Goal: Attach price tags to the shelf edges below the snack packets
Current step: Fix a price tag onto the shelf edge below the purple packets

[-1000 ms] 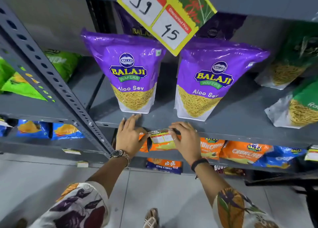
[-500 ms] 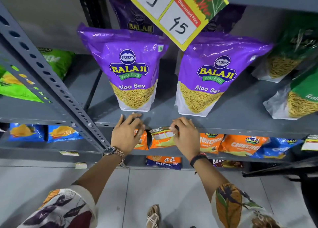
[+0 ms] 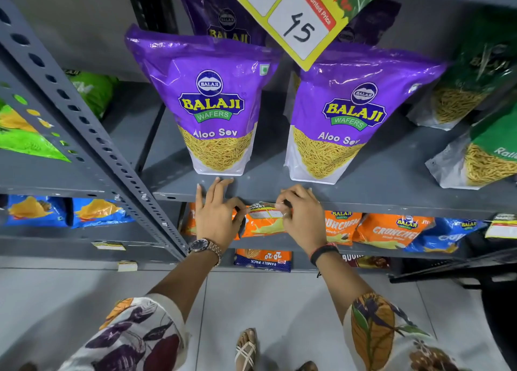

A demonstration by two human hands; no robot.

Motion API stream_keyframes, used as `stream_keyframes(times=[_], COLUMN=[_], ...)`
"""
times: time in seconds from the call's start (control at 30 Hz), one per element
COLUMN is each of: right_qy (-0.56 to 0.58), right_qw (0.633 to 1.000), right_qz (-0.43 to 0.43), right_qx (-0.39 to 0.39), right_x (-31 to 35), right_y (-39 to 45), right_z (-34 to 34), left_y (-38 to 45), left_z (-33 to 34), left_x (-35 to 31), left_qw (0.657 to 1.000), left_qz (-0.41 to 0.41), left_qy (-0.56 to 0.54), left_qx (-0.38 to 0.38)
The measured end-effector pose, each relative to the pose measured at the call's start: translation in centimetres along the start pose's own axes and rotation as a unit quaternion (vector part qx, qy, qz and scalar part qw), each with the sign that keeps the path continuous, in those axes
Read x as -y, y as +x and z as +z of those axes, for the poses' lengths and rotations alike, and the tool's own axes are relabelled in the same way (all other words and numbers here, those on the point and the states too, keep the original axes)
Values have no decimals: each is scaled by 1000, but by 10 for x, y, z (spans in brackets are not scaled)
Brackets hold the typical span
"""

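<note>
Two purple Aloo Sev packets, a left one (image 3: 214, 110) and a right one (image 3: 344, 118), stand on a grey shelf whose front edge (image 3: 391, 202) runs across the middle. A small price tag (image 3: 261, 209) sits against that edge, between my hands, below the gap between the two packets. My right hand (image 3: 303, 216) pinches the tag's right end. My left hand (image 3: 216, 214) touches the tag's left end with its thumb, fingers spread flat on the shelf edge.
A large yellow discount card (image 3: 302, 15) hangs from the shelf above. Green packets (image 3: 481, 90) stand at right, orange and blue packets (image 3: 391, 230) on the lower shelf. A perforated grey upright (image 3: 84, 124) slants at left. Another tag (image 3: 500, 226) hangs at far right.
The view has moved closer and lower to the shelf. Both hands stay at the tag, the left hand's fingers sliding slightly up onto the shelf edge.
</note>
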State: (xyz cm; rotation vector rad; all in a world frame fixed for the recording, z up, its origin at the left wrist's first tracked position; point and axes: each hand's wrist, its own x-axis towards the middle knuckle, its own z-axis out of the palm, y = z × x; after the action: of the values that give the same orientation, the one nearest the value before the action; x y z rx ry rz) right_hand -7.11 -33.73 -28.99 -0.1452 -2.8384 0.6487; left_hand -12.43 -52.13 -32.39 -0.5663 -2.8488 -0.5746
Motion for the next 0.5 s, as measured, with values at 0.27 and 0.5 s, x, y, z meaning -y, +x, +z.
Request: stream_keyframes(times=[0.27, 0.5], right_qy=[52, 99], right_qw=[999, 995], right_qz=[9, 31], right_qx=[6, -4], right_x=[-1, -5], right_y=[-1, -3], right_z=[-7, -9], left_y=[3, 13], left_z=[-8, -17], left_x=[3, -1], left_qw=[999, 998], left_qz=[23, 8], left_qy=[-30, -60], left_qx=[16, 14])
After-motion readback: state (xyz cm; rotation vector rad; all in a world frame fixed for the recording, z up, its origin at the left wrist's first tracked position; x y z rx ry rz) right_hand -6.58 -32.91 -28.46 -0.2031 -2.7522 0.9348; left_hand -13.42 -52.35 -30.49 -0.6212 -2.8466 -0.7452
